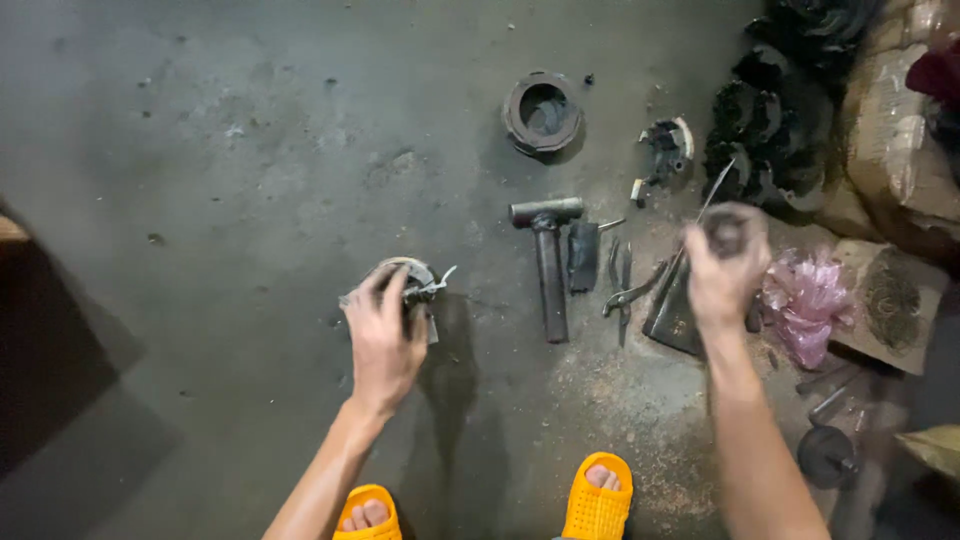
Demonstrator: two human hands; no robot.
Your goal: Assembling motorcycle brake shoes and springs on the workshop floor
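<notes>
The left hand [383,340] grips a round, grey metal part with a pale rim [408,283], its fingers curled over the top so that the grip is closed on it. A thin bent wire or clip juts out of the part toward the right. The part sits just above the grey concrete floor [220,180], ahead of the left orange slipper [366,512].

The right hand [722,270] is raised and blurred, its grip closed around a small dark object [727,232] with a thin metal rod [714,192] poking up and away from the fist; what the object is I cannot tell.

The two hands are well apart, and between them on the floor lies a dark steel hammer [548,260], its handle running toward the person, with a dark flat block [583,256] just beside it and slim pliers-like tools [628,290] next to that. The hammer lies nearer the right hand than the left. Farther off sits a dark metal ring-shaped housing [541,112].
</notes>
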